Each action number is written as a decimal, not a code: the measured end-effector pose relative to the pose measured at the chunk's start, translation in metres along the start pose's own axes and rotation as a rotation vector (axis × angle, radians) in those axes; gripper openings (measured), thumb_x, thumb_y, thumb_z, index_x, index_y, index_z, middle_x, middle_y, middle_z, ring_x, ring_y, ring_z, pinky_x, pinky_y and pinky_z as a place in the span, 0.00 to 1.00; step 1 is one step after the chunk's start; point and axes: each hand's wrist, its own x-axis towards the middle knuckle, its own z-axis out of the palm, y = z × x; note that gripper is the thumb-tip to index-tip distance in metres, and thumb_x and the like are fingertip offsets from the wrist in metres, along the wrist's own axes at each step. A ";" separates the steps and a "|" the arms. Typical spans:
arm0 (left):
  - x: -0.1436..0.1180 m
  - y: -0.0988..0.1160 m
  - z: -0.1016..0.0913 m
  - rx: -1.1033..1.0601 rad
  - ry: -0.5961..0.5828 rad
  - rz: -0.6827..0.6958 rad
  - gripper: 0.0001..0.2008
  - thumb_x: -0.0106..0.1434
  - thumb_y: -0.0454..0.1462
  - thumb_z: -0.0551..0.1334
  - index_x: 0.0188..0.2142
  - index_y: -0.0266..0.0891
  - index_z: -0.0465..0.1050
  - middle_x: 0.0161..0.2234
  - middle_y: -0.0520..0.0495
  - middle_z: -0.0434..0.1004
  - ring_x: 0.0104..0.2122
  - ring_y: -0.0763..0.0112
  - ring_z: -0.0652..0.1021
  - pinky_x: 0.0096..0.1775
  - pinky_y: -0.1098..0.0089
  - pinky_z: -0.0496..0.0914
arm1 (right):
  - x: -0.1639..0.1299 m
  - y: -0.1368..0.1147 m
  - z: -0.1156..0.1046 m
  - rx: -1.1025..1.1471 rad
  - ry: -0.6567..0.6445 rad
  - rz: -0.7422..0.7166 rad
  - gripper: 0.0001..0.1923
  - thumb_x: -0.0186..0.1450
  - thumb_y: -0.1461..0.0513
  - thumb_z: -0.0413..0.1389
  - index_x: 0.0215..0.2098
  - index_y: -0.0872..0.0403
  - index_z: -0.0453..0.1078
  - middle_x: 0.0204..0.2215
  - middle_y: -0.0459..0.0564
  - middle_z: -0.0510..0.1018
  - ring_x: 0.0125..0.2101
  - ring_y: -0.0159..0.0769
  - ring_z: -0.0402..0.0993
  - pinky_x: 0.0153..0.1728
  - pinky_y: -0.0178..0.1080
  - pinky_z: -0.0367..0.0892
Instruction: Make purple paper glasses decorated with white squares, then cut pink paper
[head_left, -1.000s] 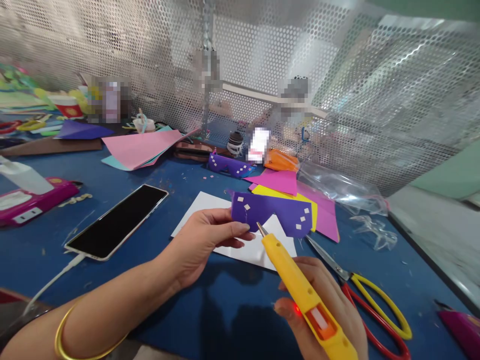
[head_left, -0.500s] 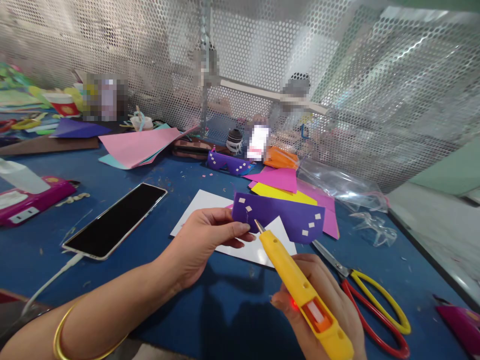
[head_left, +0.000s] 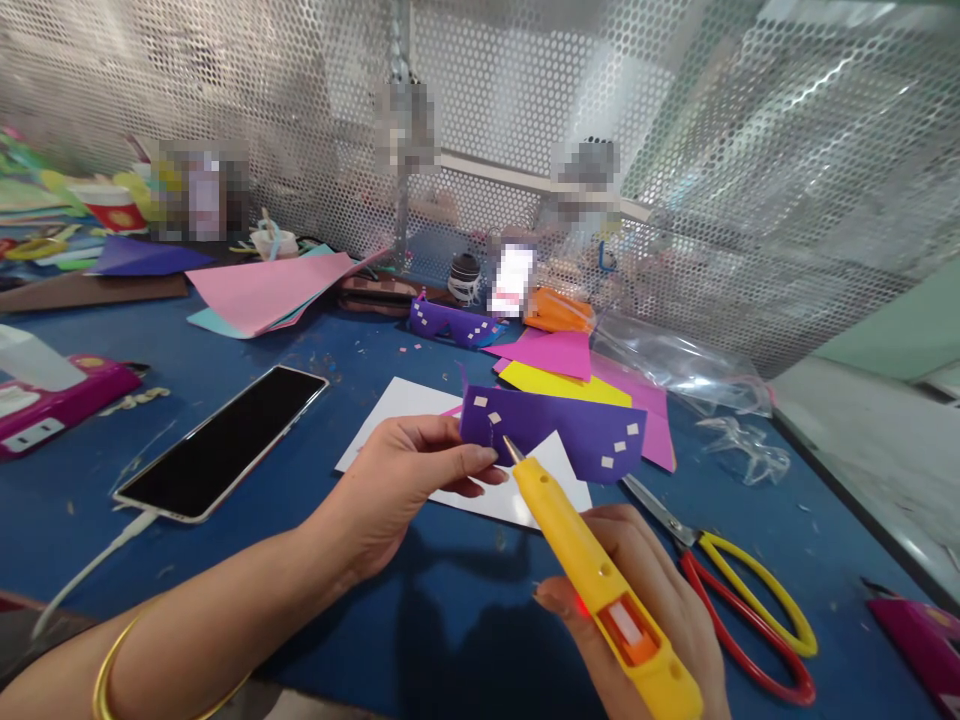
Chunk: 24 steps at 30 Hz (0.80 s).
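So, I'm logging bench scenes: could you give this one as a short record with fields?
Left hand: pinches flat purple cutout with white squares
Right hand: holds yellow plastic tool with metal tip
Tip touching cutout: cannot tell
Below cutout: flat white sheet
Beside right hand: metal scissors with red and yellow handles
Left side: black-screened phone with white cable
Surface: blue tabletop

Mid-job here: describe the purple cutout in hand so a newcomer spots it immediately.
On the blue table, find the white sheet near the centre. Over it, the left hand pinches a long purple cutout dotted with small pale squares. Unlike the similar purple piece farther back, this one is held.
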 end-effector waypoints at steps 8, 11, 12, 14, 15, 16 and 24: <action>-0.002 0.001 0.000 0.018 -0.009 -0.005 0.04 0.54 0.37 0.72 0.30 0.40 0.83 0.30 0.49 0.84 0.30 0.73 0.80 0.31 0.77 0.72 | -0.002 -0.003 0.001 0.002 0.004 0.029 0.16 0.68 0.47 0.52 0.35 0.50 0.64 0.28 0.45 0.71 0.24 0.32 0.74 0.15 0.30 0.65; -0.002 0.001 0.001 0.021 -0.006 -0.010 0.04 0.54 0.37 0.72 0.30 0.40 0.83 0.30 0.49 0.84 0.30 0.73 0.80 0.31 0.77 0.72 | -0.002 -0.003 0.001 0.008 0.006 0.034 0.16 0.68 0.47 0.52 0.35 0.50 0.64 0.28 0.45 0.70 0.23 0.31 0.74 0.15 0.30 0.66; -0.002 0.001 0.001 0.020 -0.005 -0.011 0.04 0.54 0.37 0.72 0.30 0.40 0.83 0.30 0.49 0.84 0.30 0.73 0.80 0.31 0.77 0.72 | -0.002 -0.002 0.000 0.008 0.005 0.032 0.16 0.68 0.47 0.52 0.36 0.50 0.64 0.28 0.45 0.70 0.23 0.31 0.73 0.15 0.30 0.66; -0.002 0.001 0.001 0.017 -0.007 -0.011 0.04 0.54 0.37 0.72 0.31 0.40 0.83 0.30 0.49 0.84 0.30 0.72 0.80 0.32 0.77 0.72 | -0.002 -0.002 0.000 0.004 0.000 0.025 0.16 0.68 0.47 0.52 0.36 0.50 0.64 0.28 0.45 0.70 0.23 0.31 0.72 0.16 0.31 0.66; -0.003 0.001 0.001 0.016 -0.009 -0.010 0.04 0.54 0.37 0.72 0.31 0.41 0.83 0.30 0.49 0.84 0.30 0.72 0.80 0.32 0.77 0.72 | -0.003 -0.002 0.000 0.002 -0.002 0.023 0.16 0.68 0.47 0.52 0.35 0.50 0.64 0.28 0.45 0.69 0.23 0.31 0.72 0.16 0.31 0.66; -0.003 0.001 0.001 0.017 -0.010 -0.009 0.04 0.54 0.37 0.72 0.31 0.41 0.83 0.30 0.49 0.84 0.30 0.72 0.80 0.32 0.77 0.72 | -0.003 -0.002 0.000 0.000 -0.005 0.025 0.16 0.68 0.47 0.52 0.35 0.50 0.63 0.28 0.44 0.69 0.22 0.30 0.71 0.15 0.31 0.65; -0.003 0.001 0.001 0.021 -0.006 -0.012 0.04 0.54 0.37 0.71 0.31 0.41 0.83 0.31 0.49 0.83 0.30 0.73 0.80 0.32 0.77 0.72 | -0.003 0.000 -0.001 -0.014 -0.010 0.021 0.15 0.68 0.48 0.53 0.34 0.50 0.62 0.26 0.43 0.68 0.21 0.29 0.69 0.15 0.30 0.63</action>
